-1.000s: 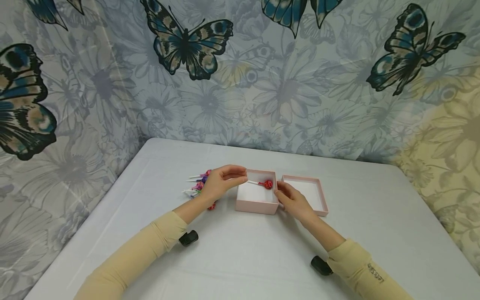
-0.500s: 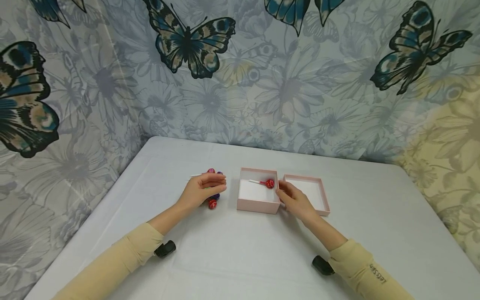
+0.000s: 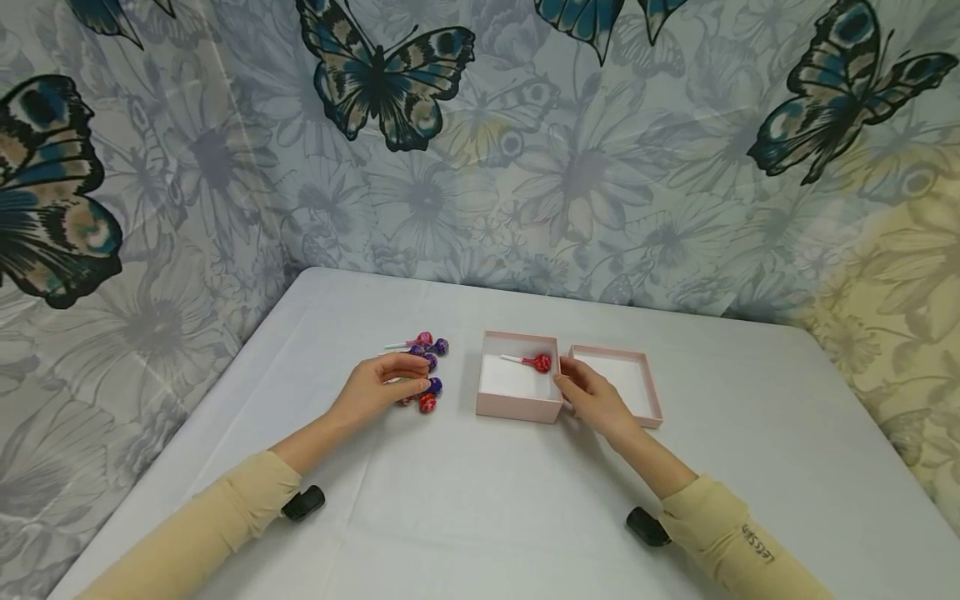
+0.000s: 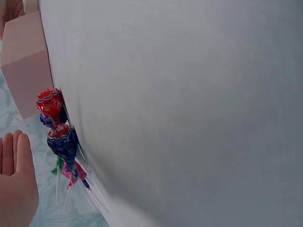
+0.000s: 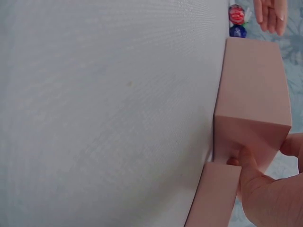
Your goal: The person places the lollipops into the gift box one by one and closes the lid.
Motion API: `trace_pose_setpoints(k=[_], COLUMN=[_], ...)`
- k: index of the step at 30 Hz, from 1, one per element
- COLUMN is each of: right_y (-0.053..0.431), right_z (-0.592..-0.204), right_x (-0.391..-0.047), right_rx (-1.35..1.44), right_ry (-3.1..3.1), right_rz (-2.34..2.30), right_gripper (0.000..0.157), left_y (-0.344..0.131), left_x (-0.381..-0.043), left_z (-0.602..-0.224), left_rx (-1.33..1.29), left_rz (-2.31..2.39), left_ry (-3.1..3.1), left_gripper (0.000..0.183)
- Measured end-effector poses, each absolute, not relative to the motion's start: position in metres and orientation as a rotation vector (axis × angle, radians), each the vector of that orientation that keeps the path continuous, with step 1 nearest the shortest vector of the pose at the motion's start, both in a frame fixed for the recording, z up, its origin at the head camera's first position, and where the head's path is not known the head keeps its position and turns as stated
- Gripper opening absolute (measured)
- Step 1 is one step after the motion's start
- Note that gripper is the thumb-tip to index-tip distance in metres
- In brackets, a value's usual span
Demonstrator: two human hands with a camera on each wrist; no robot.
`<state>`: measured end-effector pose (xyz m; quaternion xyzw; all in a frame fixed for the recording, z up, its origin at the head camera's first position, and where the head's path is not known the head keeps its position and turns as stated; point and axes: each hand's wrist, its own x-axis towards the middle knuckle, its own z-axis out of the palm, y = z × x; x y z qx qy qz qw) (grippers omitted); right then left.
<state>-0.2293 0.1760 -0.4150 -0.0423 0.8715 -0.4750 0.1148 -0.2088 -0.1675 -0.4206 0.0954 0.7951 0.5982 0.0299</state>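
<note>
Behind the pink box [image 3: 517, 406], grey-blue floral backdrop [image 3: 585, 192], yellow well to the box's right, printed with dark butterflies. Beneath the box, white-covered table [image 3: 465, 517]. On the box's near side, two pale yellow sleeves [image 3: 202, 533], dark lettering on the right one. Box itself: open at the top, white inside. Just to its right, shallow pink lid [image 3: 626, 379], hollow side up. At the box's right wall, right hand [image 3: 600, 404]: holds that wall, thumb at the rim, fingers bent against the outside. Left of the box and apart from it, left hand [image 3: 371, 387]: fingers nearly straight, thumb spread away, nothing gripped. Around those fingertips, also left of the box, cluster of lollipops [image 3: 431, 362] in red, purple and pink wrappers, partly hidden by the hand; cannot tell about contact. Nearer than the box, black wrist cameras [image 3: 303, 503], one by each cuff. Inside the box, single red lollipop [image 3: 542, 363], lying flat, stick toward the left wall.
</note>
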Motion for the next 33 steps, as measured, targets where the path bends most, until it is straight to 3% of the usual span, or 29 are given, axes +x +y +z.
trace_pose_setpoints(k=[6, 18, 33], right_y=[0.1762, 0.1759, 0.1771], right_z=[-0.4158, -0.4142, -0.4141], right_x=[-0.2294, -0.2296, -0.2283], right_rx=[-0.133, -0.111, -0.095], right_ry=[2.545, 2.547, 2.542], right_rz=[-1.404, -1.381, -1.399], right_gripper=[0.056, 0.056, 0.056], left_y=[-0.1732, -0.1729, -0.1679], left_x=[-0.207, -0.211, -0.2088], left_z=[-0.4234, -0.4268, -0.425], left_rx=[0.408, 1.082, 1.268], left_rz=[1.791, 1.126, 0.626], left_ry=[2.466, 2.887, 2.992], left_gripper=[0.036, 0.028, 0.025])
